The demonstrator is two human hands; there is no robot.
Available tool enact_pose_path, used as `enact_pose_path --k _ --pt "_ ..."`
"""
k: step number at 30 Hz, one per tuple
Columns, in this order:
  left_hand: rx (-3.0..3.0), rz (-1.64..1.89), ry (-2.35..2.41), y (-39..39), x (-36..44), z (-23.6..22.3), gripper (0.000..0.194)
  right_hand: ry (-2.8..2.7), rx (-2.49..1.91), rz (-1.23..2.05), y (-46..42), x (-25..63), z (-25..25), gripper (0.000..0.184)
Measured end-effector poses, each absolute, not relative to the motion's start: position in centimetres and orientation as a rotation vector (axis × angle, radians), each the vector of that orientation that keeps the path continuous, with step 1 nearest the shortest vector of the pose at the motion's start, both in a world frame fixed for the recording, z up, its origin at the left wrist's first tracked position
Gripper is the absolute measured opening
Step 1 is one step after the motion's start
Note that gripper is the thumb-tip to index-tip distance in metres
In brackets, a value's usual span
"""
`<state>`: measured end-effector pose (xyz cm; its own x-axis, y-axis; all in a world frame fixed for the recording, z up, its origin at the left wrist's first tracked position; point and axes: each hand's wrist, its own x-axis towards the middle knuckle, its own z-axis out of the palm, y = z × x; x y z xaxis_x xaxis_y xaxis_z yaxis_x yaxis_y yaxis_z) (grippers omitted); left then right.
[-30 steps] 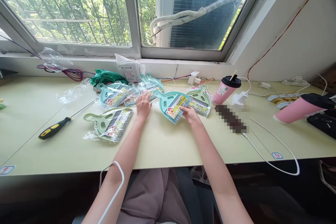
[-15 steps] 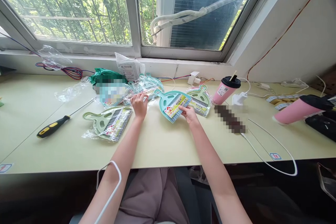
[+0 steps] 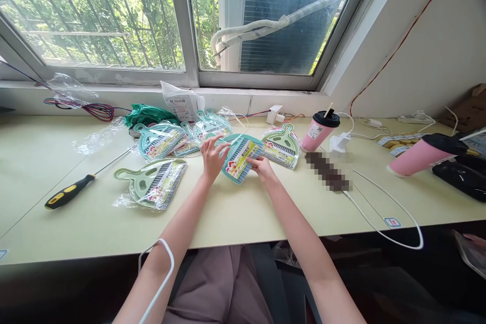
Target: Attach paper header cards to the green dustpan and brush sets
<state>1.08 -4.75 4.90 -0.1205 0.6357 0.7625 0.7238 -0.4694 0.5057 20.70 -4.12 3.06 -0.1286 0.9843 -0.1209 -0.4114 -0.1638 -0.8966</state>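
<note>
In the head view, the person's right hand is gripping a teal dustpan set by its bristle side, holding it over the table. The left hand is reaching beside the handle end, fingers parted; whether it is touching seems unclear.

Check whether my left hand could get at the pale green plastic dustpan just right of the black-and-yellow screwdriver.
Probably yes: the pale green dustpan lies close by, left of your left hand, with nothing visible standing between; only its clear plastic film might hinder.
</note>
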Motion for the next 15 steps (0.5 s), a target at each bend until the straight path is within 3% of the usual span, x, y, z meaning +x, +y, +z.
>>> enact_pose_path --k 4,6,10,15 --pt "-1.675 -2.064 -1.684 -5.3 2.9 5.0 0.097 -0.686 -0.84 1.501 -3.9 20.8 2.9 0.029" --pt "-1.567 -2.36 -1.758 -5.1 3.2 5.0 0.115 -0.618 -0.811 1.481 -3.9 20.8 2.9 0.026" --pt "-1.998 -2.942 -1.976 -4.2 3.1 4.7 0.099 -0.552 -0.775 1.432 -3.8 20.7 3.0 0.025" --pt "-2.403 -2.959 -1.938 -3.9 3.1 4.4 0.078 -0.498 -0.747 1.36 -3.7 20.9 3.2 0.027"
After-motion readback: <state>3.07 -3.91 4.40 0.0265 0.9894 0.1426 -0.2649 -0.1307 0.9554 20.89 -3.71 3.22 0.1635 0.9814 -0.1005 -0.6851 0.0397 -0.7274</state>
